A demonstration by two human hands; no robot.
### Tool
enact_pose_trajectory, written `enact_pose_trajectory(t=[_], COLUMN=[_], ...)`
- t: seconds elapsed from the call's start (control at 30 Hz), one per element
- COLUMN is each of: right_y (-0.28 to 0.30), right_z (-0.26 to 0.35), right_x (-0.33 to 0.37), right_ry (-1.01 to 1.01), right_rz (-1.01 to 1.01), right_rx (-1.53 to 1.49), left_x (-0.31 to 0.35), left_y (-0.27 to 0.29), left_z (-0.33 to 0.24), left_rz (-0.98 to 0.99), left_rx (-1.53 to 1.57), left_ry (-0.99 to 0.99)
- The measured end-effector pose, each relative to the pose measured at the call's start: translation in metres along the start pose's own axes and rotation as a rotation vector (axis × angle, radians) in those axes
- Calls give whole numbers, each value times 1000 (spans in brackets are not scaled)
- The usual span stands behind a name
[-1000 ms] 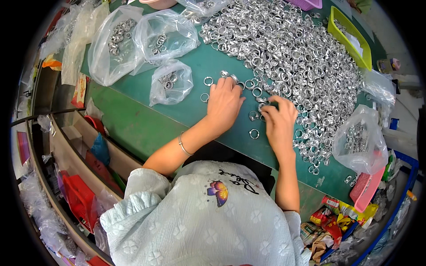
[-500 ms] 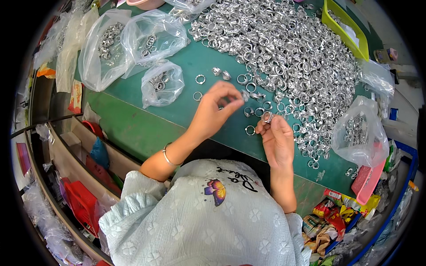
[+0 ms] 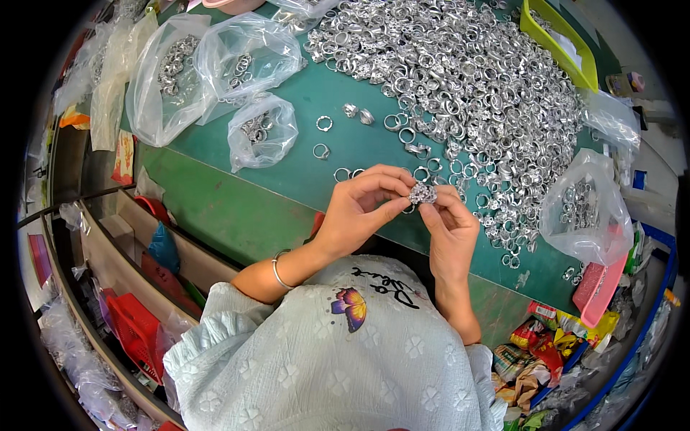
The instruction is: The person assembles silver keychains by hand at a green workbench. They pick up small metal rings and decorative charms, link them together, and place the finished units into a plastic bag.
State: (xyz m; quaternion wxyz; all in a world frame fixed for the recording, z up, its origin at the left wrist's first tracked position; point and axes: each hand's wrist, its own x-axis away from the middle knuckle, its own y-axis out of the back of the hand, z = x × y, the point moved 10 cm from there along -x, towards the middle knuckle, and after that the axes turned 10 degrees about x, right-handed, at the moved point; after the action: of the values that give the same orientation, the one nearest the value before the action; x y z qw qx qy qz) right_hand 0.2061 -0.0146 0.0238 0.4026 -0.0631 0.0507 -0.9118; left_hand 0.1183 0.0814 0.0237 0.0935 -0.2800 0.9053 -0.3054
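Close to the table's front edge, my left hand [image 3: 365,210] and my right hand [image 3: 453,224] meet fingertip to fingertip. Between them is an ornate silver ring [image 3: 422,192], pinched by both; whether a second ring is in the cluster I cannot tell. My fingers hide part of it. A big heap of silver rings [image 3: 460,79] spreads beyond my hands and to the right. Left of the heap, a few loose rings [image 3: 324,123] lie apart on the green table [image 3: 302,154].
Clear plastic bags with rings stand at the left, the nearest a small bag [image 3: 262,133]. Another bag of rings [image 3: 578,208] sits at the right beside a pink basket [image 3: 600,291]. A yellow-green basket [image 3: 564,47] stands at the far right. Open drawers [image 3: 144,244] flank my left side.
My left hand has come down and right from the loose rings to meet my right hand. The right hand has stayed nearly in place. Both now pinch the ring.
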Motion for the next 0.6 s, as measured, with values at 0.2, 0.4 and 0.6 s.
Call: enact_pose_trajectory(t=[0.2,0.4,0.6], right_y=[3,0,51], right_z=[9,16,48], right_x=[1,4,8], right_ry=[44,105,294], right_rz=[-36,-31,-259], right_rx=[56,177,557], left_x=[4,4,8], left_y=[-5,-10,4], left_z=[-2,-3,34], left_rz=[-18,-83,-94], left_rx=[110,174,473], left_ry=[-13,4,308])
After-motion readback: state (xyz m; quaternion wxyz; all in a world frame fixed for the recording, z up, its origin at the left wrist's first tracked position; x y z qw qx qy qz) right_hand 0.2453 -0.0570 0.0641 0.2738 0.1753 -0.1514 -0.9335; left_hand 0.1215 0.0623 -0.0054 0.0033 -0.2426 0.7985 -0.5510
